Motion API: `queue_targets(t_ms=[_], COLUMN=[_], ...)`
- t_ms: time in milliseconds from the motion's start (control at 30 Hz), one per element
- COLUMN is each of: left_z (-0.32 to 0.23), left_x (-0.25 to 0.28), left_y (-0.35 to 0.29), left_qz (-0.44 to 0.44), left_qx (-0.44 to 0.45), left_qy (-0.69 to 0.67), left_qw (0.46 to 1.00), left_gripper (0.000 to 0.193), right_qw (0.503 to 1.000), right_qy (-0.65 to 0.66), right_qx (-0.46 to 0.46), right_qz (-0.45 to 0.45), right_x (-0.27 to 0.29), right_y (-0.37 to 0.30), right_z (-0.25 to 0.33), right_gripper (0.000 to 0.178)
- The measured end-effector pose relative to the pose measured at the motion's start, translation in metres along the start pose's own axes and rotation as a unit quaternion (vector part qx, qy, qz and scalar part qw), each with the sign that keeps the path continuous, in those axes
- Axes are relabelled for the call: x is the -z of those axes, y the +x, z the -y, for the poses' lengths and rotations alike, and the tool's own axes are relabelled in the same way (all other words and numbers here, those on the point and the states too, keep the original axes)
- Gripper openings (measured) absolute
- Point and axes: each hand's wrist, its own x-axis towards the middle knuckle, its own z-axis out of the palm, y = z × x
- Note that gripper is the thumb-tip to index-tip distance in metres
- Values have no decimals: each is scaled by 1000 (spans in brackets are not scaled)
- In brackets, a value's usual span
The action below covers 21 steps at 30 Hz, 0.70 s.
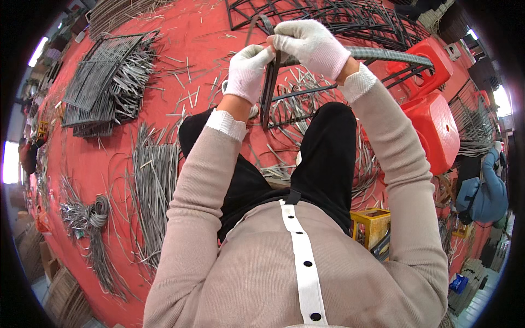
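Observation:
My left hand (245, 72), in a white knit glove, is closed, with thumb and fingertips pinched at the top corner of a dark metal frame (268, 98). What lies between those fingertips is hidden. My right hand (313, 45), also gloved, pinches a flat grey strip (266, 23) at the same corner; the strip bends up in a loop above the fingers. Both hands' fingertips nearly meet. A curved bar (377, 54) of the frame, wound with grey strip, runs right from beneath my right hand towards a red plastic stool (437, 65). The frame stands in front of my knees.
A second red stool (435, 131) stands at my right, with a yellow crate (372, 224) nearer me. Left are stacked woven panels (101, 82), loose grey strips (156, 197) and a tied bundle (97, 213). Black metal frames (339, 16) lie ahead. A person (489, 188) is at far right.

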Motion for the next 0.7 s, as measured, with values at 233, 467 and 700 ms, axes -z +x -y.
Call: queue_targets(t_ms=[233,467,700], left_z=[-12,-24,21], left_x=[-10,-27,-35], left_y=[-16,-41,-142], left_qz=[-1,-39,51], left_qx=[-8,8,216], left_qy=[-12,165,21], left_qw=[1000,985,975], left_gripper=[20,28,14], right_qw=[996,951,639], right_qy=[-74,-253,-318], right_qx=[-45,20,-249], right_qz=[-20,-175,-655], right_x=[4,10,82], right_y=[14,-16,-225], right_z=[-11,-22,-99], right_gripper=[26,35,78])
